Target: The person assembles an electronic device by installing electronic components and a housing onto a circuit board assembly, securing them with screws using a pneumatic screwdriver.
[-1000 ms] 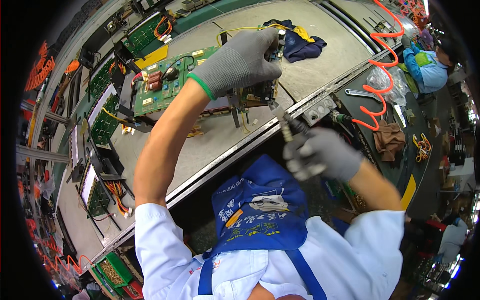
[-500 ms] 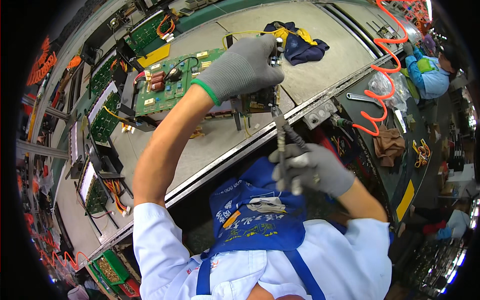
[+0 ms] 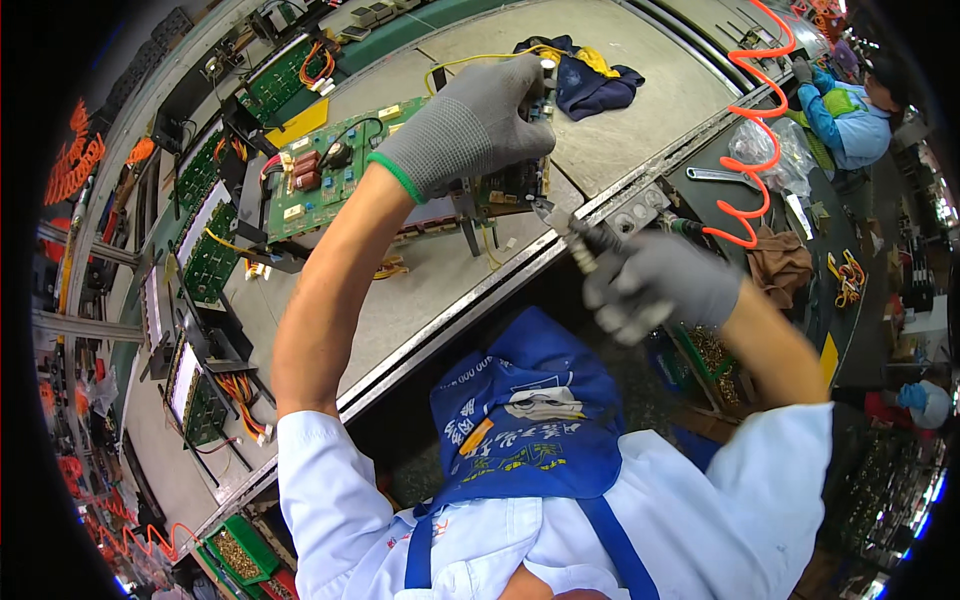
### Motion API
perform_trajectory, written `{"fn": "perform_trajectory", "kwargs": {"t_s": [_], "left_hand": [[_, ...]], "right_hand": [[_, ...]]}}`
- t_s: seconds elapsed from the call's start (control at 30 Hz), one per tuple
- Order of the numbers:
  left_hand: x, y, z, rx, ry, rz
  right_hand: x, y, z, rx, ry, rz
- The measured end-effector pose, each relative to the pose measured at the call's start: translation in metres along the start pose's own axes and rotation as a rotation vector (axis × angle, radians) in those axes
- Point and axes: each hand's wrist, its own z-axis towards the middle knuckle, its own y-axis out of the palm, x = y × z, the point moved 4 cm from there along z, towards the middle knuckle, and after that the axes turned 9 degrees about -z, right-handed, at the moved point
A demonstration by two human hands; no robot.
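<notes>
at the circuit board point(image 3: 343, 190), left hand point(image 3: 478, 120) curls, grip unclear; right hand point(image 3: 662, 285) clasps pliers point(image 3: 590, 238).

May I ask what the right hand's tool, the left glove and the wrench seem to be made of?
Tool: probably steel at its shiny grey tip; the dark grip may be plastic, but blurs. Left glove: likely knitted fabric, matte, finely textured. Wrench: apparently steel, given its bright sheen.
</notes>
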Motion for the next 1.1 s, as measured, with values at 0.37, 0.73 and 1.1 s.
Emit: {"fn": "perform_trajectory", "kwargs": {"t_s": [0.37,0.73,1.1], "left_hand": [[-0.002,-0.004,-0.005,0.006,-0.132,0.004],[-0.005,-0.002,-0.007,0.031,-0.124,-0.003],[0.001,0.001,-0.003,0.063,0.017,-0.006]], "right_hand": [[-0.028,-0.038,0.007,-0.351,0.088,-0.143],[0.033,0.127,0.057,-0.009,-0.478,0.670],[0.029,0.017,0.013,-0.014,-0.129,0.130]]}}
